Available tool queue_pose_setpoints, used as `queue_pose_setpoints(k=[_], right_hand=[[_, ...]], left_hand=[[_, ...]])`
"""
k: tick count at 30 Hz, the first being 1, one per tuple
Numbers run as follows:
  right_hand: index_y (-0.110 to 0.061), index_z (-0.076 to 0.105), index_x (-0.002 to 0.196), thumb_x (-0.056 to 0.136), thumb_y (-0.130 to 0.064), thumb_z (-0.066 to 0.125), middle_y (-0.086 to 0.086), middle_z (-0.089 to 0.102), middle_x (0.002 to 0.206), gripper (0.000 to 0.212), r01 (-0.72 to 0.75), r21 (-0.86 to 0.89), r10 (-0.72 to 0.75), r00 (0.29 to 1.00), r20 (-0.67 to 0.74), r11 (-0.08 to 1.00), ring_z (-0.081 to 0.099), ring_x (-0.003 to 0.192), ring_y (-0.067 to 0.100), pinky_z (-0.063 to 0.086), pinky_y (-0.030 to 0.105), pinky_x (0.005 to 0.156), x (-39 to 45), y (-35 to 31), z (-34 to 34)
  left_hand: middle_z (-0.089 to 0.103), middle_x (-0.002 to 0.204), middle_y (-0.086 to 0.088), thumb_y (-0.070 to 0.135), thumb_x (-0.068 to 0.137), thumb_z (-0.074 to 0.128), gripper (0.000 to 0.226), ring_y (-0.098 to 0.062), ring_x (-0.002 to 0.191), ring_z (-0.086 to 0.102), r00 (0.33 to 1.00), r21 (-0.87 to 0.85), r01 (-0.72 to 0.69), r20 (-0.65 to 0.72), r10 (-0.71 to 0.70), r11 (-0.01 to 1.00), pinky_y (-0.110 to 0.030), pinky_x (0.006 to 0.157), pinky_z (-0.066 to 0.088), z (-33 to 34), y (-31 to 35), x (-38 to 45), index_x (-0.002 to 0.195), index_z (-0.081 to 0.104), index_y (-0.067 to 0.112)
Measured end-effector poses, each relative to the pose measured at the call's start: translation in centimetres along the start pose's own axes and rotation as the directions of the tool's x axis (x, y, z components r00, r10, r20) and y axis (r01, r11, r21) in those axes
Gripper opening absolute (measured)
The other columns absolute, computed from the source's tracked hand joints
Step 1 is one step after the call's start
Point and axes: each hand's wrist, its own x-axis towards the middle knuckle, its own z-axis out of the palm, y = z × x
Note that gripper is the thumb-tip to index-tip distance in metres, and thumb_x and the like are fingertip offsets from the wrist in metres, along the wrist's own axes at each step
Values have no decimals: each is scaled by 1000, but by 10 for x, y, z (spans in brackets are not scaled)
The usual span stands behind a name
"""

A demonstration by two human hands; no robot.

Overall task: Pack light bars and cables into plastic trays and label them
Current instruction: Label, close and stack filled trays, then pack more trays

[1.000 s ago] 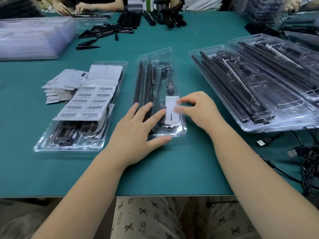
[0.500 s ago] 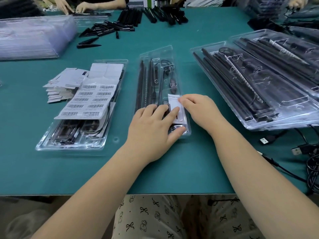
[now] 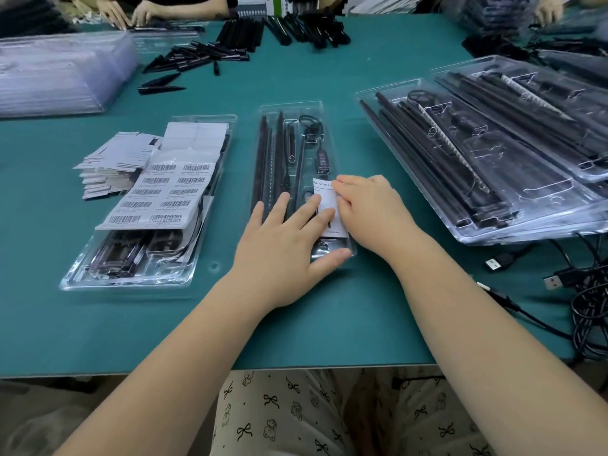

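Observation:
A clear plastic tray (image 3: 292,108) lies lengthwise in the middle of the green table, holding black light bars (image 3: 263,159) and a cable with a controller (image 3: 321,159). On its near end lies a white label (image 3: 324,195). My left hand (image 3: 283,251) lies flat over the tray's near end, its straight fingers pressing on the bars and the label's left part. My right hand (image 3: 371,212) sits at the label's right edge with curled fingers holding that edge; its fingertips are hidden.
To the left, another packed tray (image 3: 131,278) carries a sheet of barcode stickers (image 3: 164,192), beside a pile of cards (image 3: 112,162). Stacked packed trays (image 3: 526,179) fill the right. USB cables (image 3: 559,281) lie near right. Empty trays (image 3: 56,70) and loose black bars (image 3: 204,54) lie farther back.
My right hand brought the label down onto the tray's near end. My left hand slid forward, and its fingers now cover part of the label.

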Motion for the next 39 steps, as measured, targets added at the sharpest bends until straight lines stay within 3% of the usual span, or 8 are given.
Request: queue_pose_setpoints(k=[7,9,11,17,24,32,36,39], right_hand=[[-20,45,136,96,-29,46,0,54,131,42,-110,259,110,994,16,960,47,121,27,39,38,98,-5,2,-13],[-13,45,133,91,-33,52,5,65,108,47,-267,371,259,963,71,890,64,97,26,50,32,80,-11,0,-20],[-11,50,123,85,-38,58,6,68,81,47,-422,492,316,904,287,761,69,62,22,55,29,54,-24,-7,-26],[-20,47,83,72,-43,68,0,62,51,33,-351,275,244,902,356,895,61,46,17,51,27,51,-37,-17,-26],[-9,52,80,78,-30,73,7,61,72,30,-380,255,153,773,616,889,60,40,12,51,24,44,-8,-19,-41],[-11,50,84,80,-30,72,9,63,78,30,-377,145,178,698,694,915,61,40,14,53,27,45,4,-23,-42],[-10,50,84,81,-31,72,9,61,76,30,-389,130,196,693,694,912,59,38,14,52,25,43,3,-25,-43],[-8,54,79,73,-31,75,7,64,71,31,-422,227,210,765,609,878,61,40,14,52,24,44,-6,-21,-40]], left_hand=[[-1,156,27,85,65,22,92,-17,143,11,989,-11,-125,77,126,992,-38,108,13,-8,-30,11,148,2,49],[-1,156,27,87,65,14,93,-17,142,13,989,3,-139,47,139,990,-36,104,14,-6,-31,11,148,2,48],[-3,156,26,87,64,3,94,-18,142,12,988,9,-152,15,152,988,-35,104,11,-2,-30,9,148,0,47],[-2,156,26,87,60,-3,99,-18,142,12,988,15,-149,-38,150,989,-33,103,8,1,-31,8,149,2,46],[-6,156,26,87,64,3,94,-18,142,9,986,49,-165,-26,166,985,-36,110,7,2,-33,9,149,-3,45],[-7,157,24,84,70,8,89,-19,142,6,985,64,-164,-45,167,984,-37,110,5,4,-32,9,149,-2,44],[-3,158,22,84,71,9,90,-20,142,8,984,87,-154,-75,160,984,-36,108,4,6,-30,8,150,1,42],[1,158,21,88,74,4,90,-22,141,11,983,88,-142,-105,151,986,-35,105,4,6,-27,7,151,5,40]])
